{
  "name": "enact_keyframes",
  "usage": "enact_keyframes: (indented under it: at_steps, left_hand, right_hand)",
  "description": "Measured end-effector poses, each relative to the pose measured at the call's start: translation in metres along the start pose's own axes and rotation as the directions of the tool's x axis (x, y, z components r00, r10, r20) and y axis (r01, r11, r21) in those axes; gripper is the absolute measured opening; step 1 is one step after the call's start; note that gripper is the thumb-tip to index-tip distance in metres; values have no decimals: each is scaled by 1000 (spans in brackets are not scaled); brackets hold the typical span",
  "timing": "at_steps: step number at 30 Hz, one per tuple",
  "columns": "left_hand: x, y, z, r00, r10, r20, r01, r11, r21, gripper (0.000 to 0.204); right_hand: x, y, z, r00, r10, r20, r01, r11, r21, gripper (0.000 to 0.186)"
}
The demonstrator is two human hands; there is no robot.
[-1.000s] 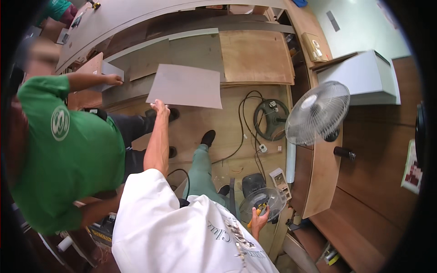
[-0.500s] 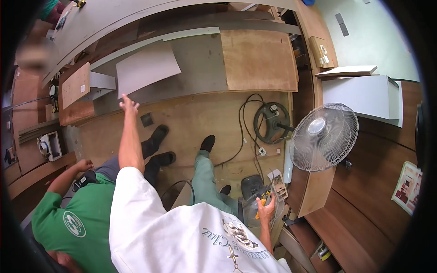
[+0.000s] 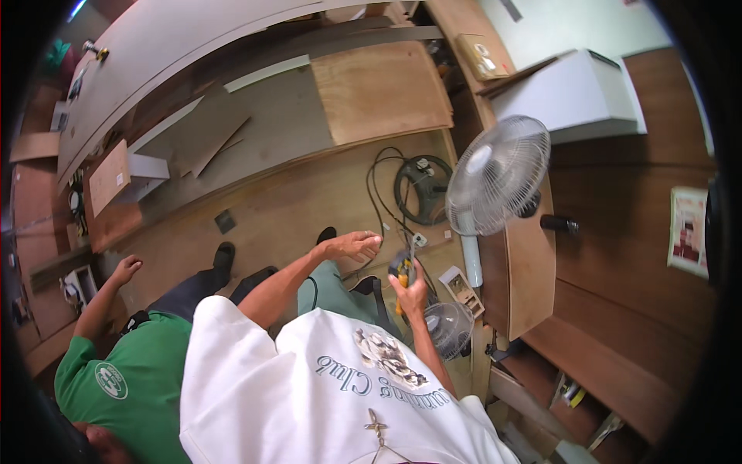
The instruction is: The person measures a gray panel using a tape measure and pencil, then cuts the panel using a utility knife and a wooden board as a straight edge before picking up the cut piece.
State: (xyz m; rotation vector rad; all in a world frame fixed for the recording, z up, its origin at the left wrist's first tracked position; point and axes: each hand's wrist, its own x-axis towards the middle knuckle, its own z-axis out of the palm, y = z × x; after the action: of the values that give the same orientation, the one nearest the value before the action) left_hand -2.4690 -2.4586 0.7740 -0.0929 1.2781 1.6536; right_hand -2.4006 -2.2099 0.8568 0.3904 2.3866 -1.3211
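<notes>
My right hand (image 3: pixel 411 291) is closed around a yellow-and-black tape measure (image 3: pixel 402 267), held upright in front of my body. A yellow part shows below its case. My left hand (image 3: pixel 357 246) hovers just left of the tape measure, apart from it, with loosely bent fingers and nothing visible in them. Beyond, on the long grey bench, a thin grey-brown panel (image 3: pixel 220 135) lies at a slant. A pale plywood sheet (image 3: pixel 382 89) rests at the bench's right end.
On my left is a person in a green shirt (image 3: pixel 147 379), one hand (image 3: pixel 127 269) raised. A wire-cage fan (image 3: pixel 498 176) stands to my right, its round base (image 3: pixel 423 191) among cables on the floor. A white box-shaped cabinet (image 3: pixel 568 97) sits at the far right.
My left hand has come away from the thin panel and moved right, near the tape measure. The panel now shows a darker face at another angle. My right hand has risen with the tape measure.
</notes>
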Motion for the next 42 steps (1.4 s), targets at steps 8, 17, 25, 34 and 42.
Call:
enact_keyframes:
  at_steps: [8,17,25,34,42]
  left_hand:
    - [16,40,77,988,155,27,-141,945,-296,63]
    - [59,52,12,945,150,-292,-259,888,-379,44]
    - [191,17,-223,727,-126,-675,42,989,-139,90]
    - [296,71,-455,652,147,-744,318,838,444,85]
    - [394,88,-518,621,326,-713,289,751,594,95]
  right_hand:
    - [41,9,-6,953,-302,-31,302,933,194,75]
    - [132,1,13,967,-45,250,-127,767,629,78]
    - [328,51,115,920,373,118,-336,600,726,49]
    - [586,29,238,874,468,129,-434,632,643,65]
    - [725,0,263,957,289,32,-213,621,755,82]
